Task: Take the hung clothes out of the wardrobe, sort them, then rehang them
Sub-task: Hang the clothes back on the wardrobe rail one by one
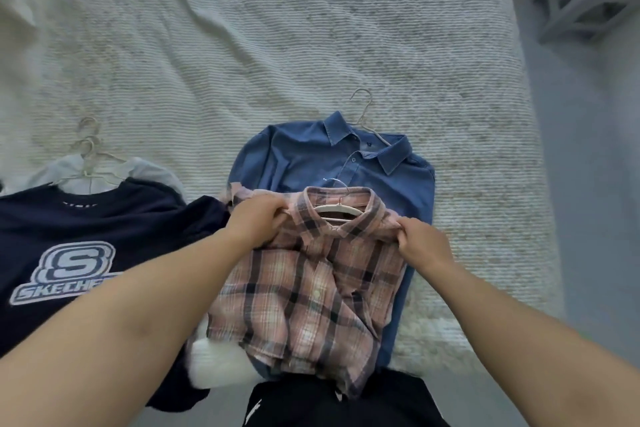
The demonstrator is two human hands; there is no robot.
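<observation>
While the pink plaid shirt [304, 291] lies on its white hanger [337, 210] atop the blue denim shirt [311, 156] on the bed [242, 45], my left hand [256, 218] and right hand [420, 241] pinch its shoulders. It looks light and limp, so I'd grip over the hanger's arms. Two button shirts here, one navy Skechers tee [69, 236], something white beneath it.

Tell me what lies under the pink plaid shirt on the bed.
Under the pink plaid shirt, which the left hand and right hand grip at the shoulders, lies a blue denim collared shirt on its wire hanger. Its lower front is covered.
</observation>
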